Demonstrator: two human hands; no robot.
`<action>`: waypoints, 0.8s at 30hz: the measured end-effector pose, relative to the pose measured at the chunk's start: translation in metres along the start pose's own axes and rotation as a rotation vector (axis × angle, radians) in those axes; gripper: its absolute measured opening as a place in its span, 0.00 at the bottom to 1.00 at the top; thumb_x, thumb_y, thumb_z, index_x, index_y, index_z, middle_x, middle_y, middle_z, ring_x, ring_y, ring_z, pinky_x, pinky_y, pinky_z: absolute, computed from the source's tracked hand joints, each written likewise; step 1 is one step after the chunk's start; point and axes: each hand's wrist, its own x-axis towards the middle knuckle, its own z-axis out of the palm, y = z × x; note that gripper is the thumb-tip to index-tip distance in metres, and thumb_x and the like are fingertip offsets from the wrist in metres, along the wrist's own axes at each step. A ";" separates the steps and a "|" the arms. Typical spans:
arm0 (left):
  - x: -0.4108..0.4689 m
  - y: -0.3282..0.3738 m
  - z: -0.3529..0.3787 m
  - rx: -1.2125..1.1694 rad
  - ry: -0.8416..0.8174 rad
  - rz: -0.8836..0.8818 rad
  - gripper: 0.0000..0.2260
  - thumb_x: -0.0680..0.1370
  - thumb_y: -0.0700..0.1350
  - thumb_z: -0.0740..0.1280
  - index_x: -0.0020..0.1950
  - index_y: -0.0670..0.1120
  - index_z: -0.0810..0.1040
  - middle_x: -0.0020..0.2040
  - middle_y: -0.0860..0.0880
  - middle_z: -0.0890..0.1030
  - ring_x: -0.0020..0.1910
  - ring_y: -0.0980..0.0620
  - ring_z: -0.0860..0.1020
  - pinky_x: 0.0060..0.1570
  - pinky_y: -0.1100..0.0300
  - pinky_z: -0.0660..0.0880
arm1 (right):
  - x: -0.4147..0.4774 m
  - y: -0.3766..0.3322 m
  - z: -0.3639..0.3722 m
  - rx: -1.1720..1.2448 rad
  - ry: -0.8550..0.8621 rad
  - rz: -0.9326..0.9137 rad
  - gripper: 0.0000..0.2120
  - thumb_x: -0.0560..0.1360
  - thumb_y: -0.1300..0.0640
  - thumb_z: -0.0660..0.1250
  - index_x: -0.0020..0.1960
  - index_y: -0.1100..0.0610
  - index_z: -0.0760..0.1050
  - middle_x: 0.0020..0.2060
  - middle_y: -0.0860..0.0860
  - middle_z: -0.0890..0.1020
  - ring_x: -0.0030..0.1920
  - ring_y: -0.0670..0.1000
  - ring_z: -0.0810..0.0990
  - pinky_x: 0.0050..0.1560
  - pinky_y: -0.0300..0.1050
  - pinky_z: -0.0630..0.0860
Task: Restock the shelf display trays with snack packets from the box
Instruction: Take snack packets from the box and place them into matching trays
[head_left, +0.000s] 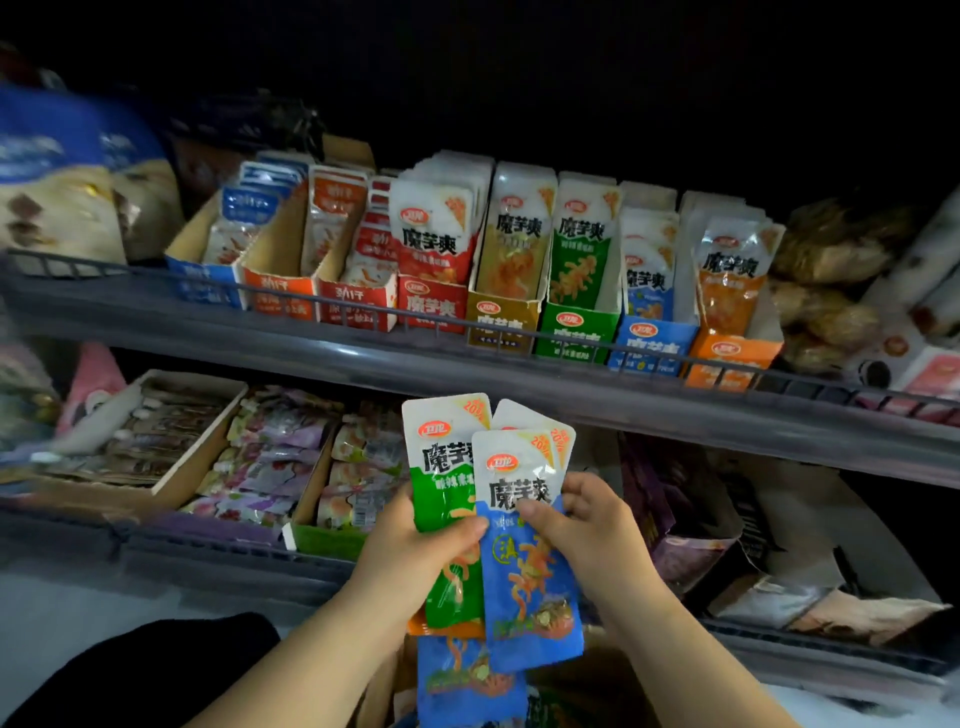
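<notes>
In front of the lower shelf (208, 545), a fan of snack packets (511, 415) is held upright between both hands. The left hand (415, 551) curls round the green packet (441, 483), thumb pressed on its face. The right hand (597, 530) pinches the blue packet (530, 571) at its edge. Above, on the upper shelf (363, 358), stand a green tray (576, 332) and a blue tray (649, 345).
</notes>
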 end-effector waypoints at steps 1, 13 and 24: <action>-0.003 0.005 -0.002 -0.010 0.010 0.002 0.09 0.70 0.32 0.69 0.42 0.45 0.74 0.28 0.53 0.81 0.26 0.57 0.79 0.25 0.66 0.75 | -0.003 -0.007 -0.001 -0.038 -0.012 -0.017 0.08 0.70 0.63 0.71 0.41 0.55 0.72 0.35 0.53 0.80 0.36 0.51 0.79 0.40 0.47 0.77; -0.003 0.076 0.015 -0.025 -0.101 0.174 0.08 0.71 0.31 0.68 0.46 0.41 0.74 0.30 0.49 0.79 0.23 0.60 0.76 0.25 0.70 0.72 | -0.002 -0.086 -0.039 -0.124 0.031 -0.149 0.06 0.73 0.63 0.67 0.40 0.59 0.71 0.20 0.46 0.75 0.21 0.42 0.71 0.19 0.32 0.64; 0.047 0.078 0.038 -0.126 -0.107 0.137 0.10 0.70 0.35 0.71 0.44 0.48 0.76 0.35 0.51 0.83 0.32 0.56 0.81 0.35 0.58 0.77 | 0.047 -0.118 -0.089 -0.050 0.183 -0.178 0.10 0.75 0.64 0.63 0.36 0.57 0.69 0.26 0.52 0.77 0.25 0.48 0.74 0.25 0.37 0.70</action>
